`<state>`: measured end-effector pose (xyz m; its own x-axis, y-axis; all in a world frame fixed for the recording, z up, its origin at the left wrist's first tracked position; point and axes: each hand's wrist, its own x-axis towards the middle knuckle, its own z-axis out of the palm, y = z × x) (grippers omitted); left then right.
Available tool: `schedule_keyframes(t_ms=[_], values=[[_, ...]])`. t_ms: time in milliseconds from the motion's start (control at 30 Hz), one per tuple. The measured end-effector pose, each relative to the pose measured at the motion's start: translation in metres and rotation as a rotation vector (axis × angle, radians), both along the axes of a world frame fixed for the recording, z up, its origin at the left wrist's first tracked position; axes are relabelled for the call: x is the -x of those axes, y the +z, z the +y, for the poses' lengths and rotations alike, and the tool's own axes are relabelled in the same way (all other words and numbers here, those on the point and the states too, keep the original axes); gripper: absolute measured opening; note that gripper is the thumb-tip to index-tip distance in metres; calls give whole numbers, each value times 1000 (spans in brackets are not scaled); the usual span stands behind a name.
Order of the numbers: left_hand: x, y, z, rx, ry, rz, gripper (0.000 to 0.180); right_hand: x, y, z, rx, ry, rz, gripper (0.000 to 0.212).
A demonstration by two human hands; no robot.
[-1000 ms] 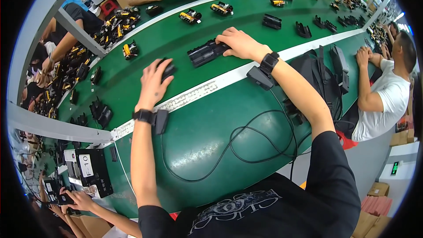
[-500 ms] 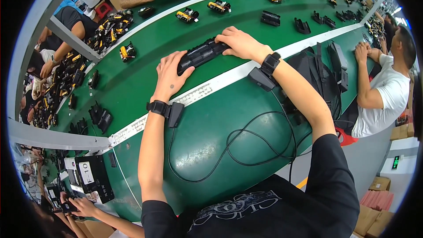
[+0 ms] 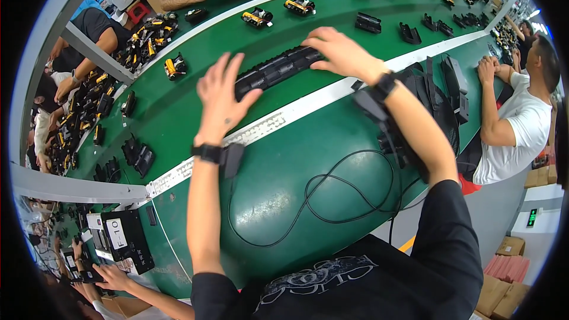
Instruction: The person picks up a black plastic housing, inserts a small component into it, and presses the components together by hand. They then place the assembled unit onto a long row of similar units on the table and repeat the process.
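A long black plastic housing [image 3: 275, 71] lies on the green conveyor belt, its ribbed length slanting up to the right. My left hand [image 3: 220, 98] is by its left end, fingers spread and blurred, the thumb near the housing's edge. Beyond the other end, my right hand [image 3: 347, 56] has its fingers stretched out and the thumb apart, around or just off the housing's tip; whether it touches is unclear. Both wrists wear black straps with small box-shaped modules; a black cable [image 3: 308, 204] loops across the green table [image 3: 267, 172].
Yellow-and-black assemblies [image 3: 257, 18] and black housing pieces [image 3: 368, 22] lie along the belt [image 3: 201, 106]. A black bag [image 3: 415, 104] rests at the right. Grey metal posts [image 3: 77, 188] stand left. Co-workers sit around; one in a white shirt [image 3: 515, 121] is at the right.
My hands have spread apart from the housing's ends, the left fingers lifting and the right hand moving right. More of the housing shows. Parts on the belt have shifted slightly right.
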<state>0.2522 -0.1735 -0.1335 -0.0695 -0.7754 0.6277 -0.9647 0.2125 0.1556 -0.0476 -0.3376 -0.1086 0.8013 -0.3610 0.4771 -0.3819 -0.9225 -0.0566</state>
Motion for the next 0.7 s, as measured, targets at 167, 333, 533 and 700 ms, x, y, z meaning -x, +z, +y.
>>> schedule_keyframes(t_ms=[167, 333, 533, 700], values=[[-118, 56, 123, -354, 453, -122, 66, 119, 56, 58, -306, -232, 303, 44], [-148, 33, 186, -724, 835, -263, 49, 137, 27, 118, -209, -286, 426, 29], [-159, -3, 178, -589, 805, -212, 32, 139, 16, 124, -173, -307, 376, 23], [-117, 9, 179, -346, 676, -230, 22, 132, 29, 134, -179, -283, 345, 22]])
